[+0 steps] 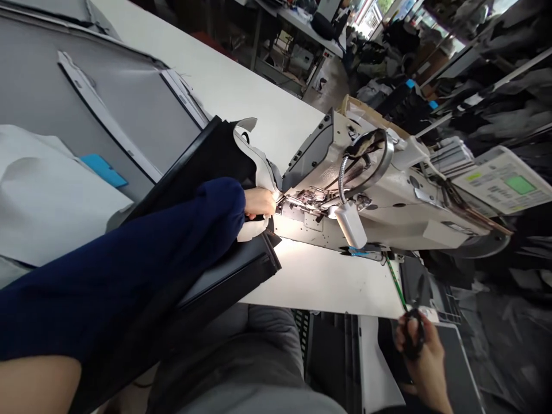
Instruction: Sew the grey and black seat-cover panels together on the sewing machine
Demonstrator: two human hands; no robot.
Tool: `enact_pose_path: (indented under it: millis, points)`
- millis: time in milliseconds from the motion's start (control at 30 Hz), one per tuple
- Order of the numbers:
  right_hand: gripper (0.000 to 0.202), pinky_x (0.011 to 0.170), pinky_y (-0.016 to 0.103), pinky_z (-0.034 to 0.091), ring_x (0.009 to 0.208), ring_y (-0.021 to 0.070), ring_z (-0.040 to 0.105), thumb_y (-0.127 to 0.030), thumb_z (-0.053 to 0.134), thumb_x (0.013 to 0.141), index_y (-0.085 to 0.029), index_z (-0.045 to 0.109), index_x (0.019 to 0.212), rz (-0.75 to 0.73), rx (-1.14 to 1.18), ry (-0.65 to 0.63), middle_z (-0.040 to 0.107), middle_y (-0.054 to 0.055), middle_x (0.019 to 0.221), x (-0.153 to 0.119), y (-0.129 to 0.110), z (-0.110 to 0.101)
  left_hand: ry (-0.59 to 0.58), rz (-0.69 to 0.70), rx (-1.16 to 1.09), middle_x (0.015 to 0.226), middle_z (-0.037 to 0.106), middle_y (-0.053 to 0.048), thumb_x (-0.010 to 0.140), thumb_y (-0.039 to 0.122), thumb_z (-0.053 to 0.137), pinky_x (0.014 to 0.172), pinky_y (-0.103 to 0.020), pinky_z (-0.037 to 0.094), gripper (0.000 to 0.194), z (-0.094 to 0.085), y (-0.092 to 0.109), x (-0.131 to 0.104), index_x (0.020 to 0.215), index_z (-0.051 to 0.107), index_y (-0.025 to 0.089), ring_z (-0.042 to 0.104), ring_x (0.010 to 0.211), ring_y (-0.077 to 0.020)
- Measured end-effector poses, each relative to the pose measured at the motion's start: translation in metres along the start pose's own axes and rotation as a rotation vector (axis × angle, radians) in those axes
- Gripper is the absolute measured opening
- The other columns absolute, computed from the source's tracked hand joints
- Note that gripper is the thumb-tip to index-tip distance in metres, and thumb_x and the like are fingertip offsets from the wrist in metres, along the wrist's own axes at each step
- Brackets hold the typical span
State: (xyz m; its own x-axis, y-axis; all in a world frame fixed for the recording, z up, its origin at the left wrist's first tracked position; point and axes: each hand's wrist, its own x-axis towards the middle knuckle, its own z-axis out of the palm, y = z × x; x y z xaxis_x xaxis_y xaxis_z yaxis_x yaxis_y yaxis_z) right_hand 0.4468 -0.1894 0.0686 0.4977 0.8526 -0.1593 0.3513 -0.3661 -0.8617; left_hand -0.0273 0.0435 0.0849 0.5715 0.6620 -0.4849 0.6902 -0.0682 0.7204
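At the sewing machine [379, 195], my left hand [259, 204], in a navy sleeve, presses fabric [254, 155] against the needle area, fingers closed on the white edge of the piece just ahead of them. The black-and-white material drapes back over the bench [328, 282]; I judge it soft, light and limp, best held flat near the seam edge. My right hand [416, 345] hangs well below the bench edge, fingers wrapped around dark-handled scissors [416, 322], rigid and best kept by the loops
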Motion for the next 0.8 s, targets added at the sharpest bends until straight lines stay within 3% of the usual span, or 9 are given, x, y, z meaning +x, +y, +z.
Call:
enact_pose_path:
  millis: [67, 167, 233, 300, 400, 500, 667, 800]
  points:
    - [0.054, 0.046, 0.031, 0.044, 0.053, 0.0132, 0.049, -0.059, 0.051, 0.082, -0.029, 0.039, 0.125, -0.069, -0.042, -0.259, 0.052, 0.004, 0.091, -0.028, -0.013, 0.035, 0.005, -0.004, -0.01, 0.04, 0.044, 0.0, 0.074, 0.021, 0.05, 0.038, -0.022, 0.03, 0.013, 0.0, 0.001, -0.002, 0.063, 0.053, 0.016, 0.041, 0.036, -0.0119]
    - [0.065, 0.058, 0.034, 0.048, 0.059, 0.0145, 0.052, -0.066, 0.037, 0.087, -0.025, 0.031, 0.137, -0.257, -0.214, -0.693, 0.054, 0.006, 0.096, -0.038, -0.05, 0.089, 0.008, -0.005, -0.025, 0.042, 0.044, 0.0, 0.073, 0.02, 0.05, 0.038, -0.021, 0.03, 0.01, -0.001, 0.002, -0.005, 0.066, 0.055, 0.015, 0.043, 0.038, -0.0117]
    - [0.06, 0.065, 0.033, 0.047, 0.063, 0.0147, 0.052, -0.059, 0.037, 0.09, -0.022, 0.031, 0.138, -0.381, -0.393, -0.905, 0.057, 0.007, 0.096, -0.032, -0.084, 0.123, 0.008, -0.004, -0.045, 0.046, 0.046, 0.0, 0.072, 0.021, 0.051, 0.039, -0.02, 0.032, 0.014, -0.003, 0.002, -0.007, 0.076, 0.062, 0.014, 0.044, 0.039, -0.0116]
    - [0.052, 0.065, 0.031, 0.043, 0.064, 0.0146, 0.05, -0.049, 0.041, 0.092, -0.02, 0.034, 0.134, -0.481, -0.524, -1.036, 0.059, 0.005, 0.088, -0.025, -0.117, 0.153, 0.017, 0.005, -0.076, 0.054, 0.052, -0.001, 0.07, 0.022, 0.052, 0.039, -0.02, 0.033, 0.028, -0.004, 0.001, -0.008, 0.093, 0.066, 0.014, 0.045, 0.04, -0.0109]
    - [0.045, 0.063, 0.027, 0.04, 0.064, 0.014, 0.048, -0.038, 0.049, 0.088, -0.02, 0.037, 0.128, -0.516, -0.617, -1.155, 0.059, 0.001, 0.077, -0.018, -0.149, 0.188, 0.028, 0.035, -0.114, 0.067, 0.06, -0.002, 0.067, 0.023, 0.052, 0.039, -0.02, 0.034, 0.041, -0.005, -0.003, -0.008, 0.105, 0.066, 0.014, 0.046, 0.041, -0.0099]
    - [0.044, 0.06, 0.025, 0.038, 0.062, 0.0131, 0.046, -0.036, 0.052, 0.087, -0.019, 0.038, 0.125, -0.523, -0.633, -1.204, 0.057, -0.001, 0.076, -0.013, -0.155, 0.205, 0.034, 0.058, -0.136, 0.066, 0.06, -0.003, 0.067, 0.027, 0.053, 0.04, -0.02, 0.036, 0.042, -0.005, -0.01, -0.004, 0.105, 0.067, 0.013, 0.047, 0.041, -0.0103]
    - [0.052, 0.056, 0.025, 0.037, 0.057, 0.0118, 0.045, -0.049, 0.045, 0.09, -0.018, 0.033, 0.13, -0.513, -0.543, -1.272, 0.053, 0.0, 0.076, -0.012, -0.147, 0.209, 0.031, 0.055, -0.15, 0.064, 0.06, -0.002, 0.067, 0.029, 0.054, 0.038, -0.021, 0.035, 0.043, -0.004, -0.016, 0.002, 0.104, 0.068, 0.014, 0.047, 0.039, -0.0106]
    - [0.052, 0.053, 0.024, 0.037, 0.052, 0.0111, 0.043, -0.045, 0.046, 0.091, -0.019, 0.031, 0.133, -0.452, -0.548, -1.307, 0.047, -0.004, 0.068, -0.014, -0.153, 0.21, 0.058, 0.042, -0.164, 0.063, 0.059, 0.0, 0.068, 0.026, 0.054, 0.039, -0.021, 0.033, 0.039, -0.002, -0.014, 0.001, 0.102, 0.069, 0.014, 0.044, 0.037, -0.0084]
